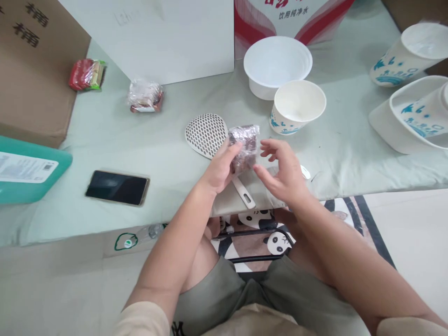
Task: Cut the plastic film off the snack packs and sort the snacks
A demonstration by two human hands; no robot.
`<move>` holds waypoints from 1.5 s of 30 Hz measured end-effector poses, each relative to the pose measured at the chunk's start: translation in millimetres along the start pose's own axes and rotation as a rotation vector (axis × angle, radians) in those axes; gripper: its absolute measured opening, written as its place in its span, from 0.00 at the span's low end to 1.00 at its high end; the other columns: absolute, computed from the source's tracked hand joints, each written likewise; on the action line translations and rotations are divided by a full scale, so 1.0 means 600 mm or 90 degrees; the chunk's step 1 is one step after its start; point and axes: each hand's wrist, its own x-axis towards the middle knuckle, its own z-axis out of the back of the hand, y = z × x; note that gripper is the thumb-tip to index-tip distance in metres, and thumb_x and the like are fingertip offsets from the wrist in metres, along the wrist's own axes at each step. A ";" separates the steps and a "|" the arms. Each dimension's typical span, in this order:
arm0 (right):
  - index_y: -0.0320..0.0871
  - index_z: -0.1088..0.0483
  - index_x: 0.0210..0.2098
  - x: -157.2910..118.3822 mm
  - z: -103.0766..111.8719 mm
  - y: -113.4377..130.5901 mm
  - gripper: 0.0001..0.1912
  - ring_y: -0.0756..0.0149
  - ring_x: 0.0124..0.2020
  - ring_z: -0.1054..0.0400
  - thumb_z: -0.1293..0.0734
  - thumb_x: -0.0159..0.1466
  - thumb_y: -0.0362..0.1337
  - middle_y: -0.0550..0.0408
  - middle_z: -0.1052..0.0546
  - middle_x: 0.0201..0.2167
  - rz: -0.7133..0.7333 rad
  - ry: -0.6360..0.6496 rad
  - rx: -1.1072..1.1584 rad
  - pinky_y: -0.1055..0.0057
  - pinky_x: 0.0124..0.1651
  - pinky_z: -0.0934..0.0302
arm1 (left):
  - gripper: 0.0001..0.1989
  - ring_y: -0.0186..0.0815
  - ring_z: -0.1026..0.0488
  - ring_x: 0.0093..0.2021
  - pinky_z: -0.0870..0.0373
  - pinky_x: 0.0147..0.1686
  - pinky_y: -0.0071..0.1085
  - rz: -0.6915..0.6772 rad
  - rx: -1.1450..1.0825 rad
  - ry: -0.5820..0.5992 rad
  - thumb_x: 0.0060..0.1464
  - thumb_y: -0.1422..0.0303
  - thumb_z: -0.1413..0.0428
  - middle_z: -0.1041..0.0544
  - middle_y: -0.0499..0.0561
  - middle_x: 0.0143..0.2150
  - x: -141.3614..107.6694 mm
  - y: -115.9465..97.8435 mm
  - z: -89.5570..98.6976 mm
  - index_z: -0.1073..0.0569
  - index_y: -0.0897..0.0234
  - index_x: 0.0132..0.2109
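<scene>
A clear plastic packet with dark reddish-brown contents [245,148] is gripped by my left hand [223,168], thumb on top. Just right of the packet, my right hand [283,171] has its fingers apart and holds nothing. Beneath the packet and my left hand lies a white slotted strainer [207,134], its handle reaching toward the table's front edge. Behind my right hand stands a paper cup with blue print [297,106], and a white round bowl [277,65] is behind that cup. Part of a small white object [305,172] shows beside my right hand.
On the left are a phone [118,187], a teal container [31,171], a wrapped packet [145,95] and a red-green packet [87,74]. Boxes [182,42] line the back. Printed cups [395,60] and a white tub [388,121] stand right. The cloth-covered table [168,196] ends before my knees.
</scene>
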 end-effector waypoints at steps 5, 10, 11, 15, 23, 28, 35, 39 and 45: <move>0.46 0.28 0.47 0.006 -0.014 0.018 0.11 0.66 0.33 0.30 0.32 0.64 0.38 0.57 0.24 0.32 -0.124 -0.003 0.072 0.66 0.41 0.32 | 0.22 0.49 0.20 0.54 0.21 0.50 0.42 0.022 -0.019 0.011 0.57 0.51 0.38 0.17 0.56 0.50 -0.002 0.010 -0.004 0.25 0.61 0.51; 0.46 0.29 0.33 0.006 -0.011 0.023 0.04 0.67 0.30 0.32 0.34 0.65 0.36 0.57 0.26 0.28 -0.099 0.000 0.066 0.68 0.37 0.35 | 0.20 0.49 0.20 0.54 0.20 0.48 0.42 0.013 -0.008 -0.010 0.58 0.50 0.38 0.17 0.55 0.46 0.001 0.015 0.002 0.24 0.59 0.48; 0.46 0.30 0.33 0.004 -0.010 0.025 0.04 0.67 0.30 0.33 0.34 0.65 0.35 0.57 0.26 0.28 -0.077 -0.003 0.066 0.68 0.37 0.36 | 0.20 0.49 0.20 0.54 0.20 0.48 0.43 0.002 -0.006 -0.024 0.58 0.49 0.39 0.17 0.54 0.45 0.004 0.015 0.003 0.24 0.59 0.49; 0.47 0.31 0.32 -0.006 -0.010 0.032 0.05 0.67 0.30 0.32 0.35 0.64 0.32 0.57 0.26 0.28 0.011 0.000 0.048 0.68 0.35 0.37 | 0.23 0.47 0.19 0.52 0.21 0.47 0.41 -0.050 -0.019 -0.158 0.61 0.46 0.43 0.17 0.54 0.44 0.021 0.006 0.020 0.24 0.59 0.49; 0.46 0.27 0.35 -0.020 -0.017 0.027 0.06 0.63 0.35 0.30 0.36 0.67 0.36 0.52 0.24 0.34 0.171 0.176 0.037 0.64 0.38 0.34 | 0.31 0.45 0.19 0.46 0.20 0.42 0.37 -0.074 -0.026 -0.260 0.56 0.37 0.46 0.17 0.56 0.40 0.037 -0.029 0.079 0.24 0.59 0.48; 0.46 0.28 0.40 -0.010 -0.006 0.021 0.05 0.63 0.37 0.29 0.34 0.67 0.39 0.51 0.25 0.36 0.085 0.075 0.085 0.63 0.40 0.32 | 0.27 0.46 0.18 0.40 0.20 0.39 0.40 0.037 0.005 -0.145 0.55 0.49 0.40 0.20 0.54 0.36 0.006 -0.033 0.061 0.26 0.62 0.54; 0.47 0.27 0.46 -0.004 -0.012 0.000 0.09 0.60 0.42 0.29 0.33 0.66 0.39 0.48 0.26 0.44 0.073 0.019 0.025 0.61 0.41 0.32 | 0.35 0.39 0.21 0.38 0.24 0.37 0.32 0.118 0.077 0.105 0.39 0.68 0.28 0.20 0.51 0.43 -0.018 -0.029 0.036 0.28 0.55 0.57; 0.46 0.28 0.36 0.000 -0.007 -0.001 0.08 0.63 0.36 0.30 0.38 0.69 0.37 0.52 0.25 0.34 0.029 0.036 0.028 0.64 0.41 0.34 | 0.31 0.37 0.23 0.38 0.26 0.36 0.30 0.144 0.081 0.168 0.41 0.69 0.28 0.21 0.51 0.42 -0.013 -0.026 0.040 0.26 0.57 0.54; 0.45 0.31 0.38 0.018 0.009 -0.013 0.04 0.69 0.28 0.36 0.36 0.69 0.38 0.58 0.30 0.28 -0.242 -0.074 0.166 0.69 0.34 0.39 | 0.45 0.41 0.21 0.43 0.25 0.39 0.32 0.160 0.129 0.231 0.40 0.69 0.28 0.20 0.59 0.52 -0.013 -0.032 0.060 0.32 0.62 0.66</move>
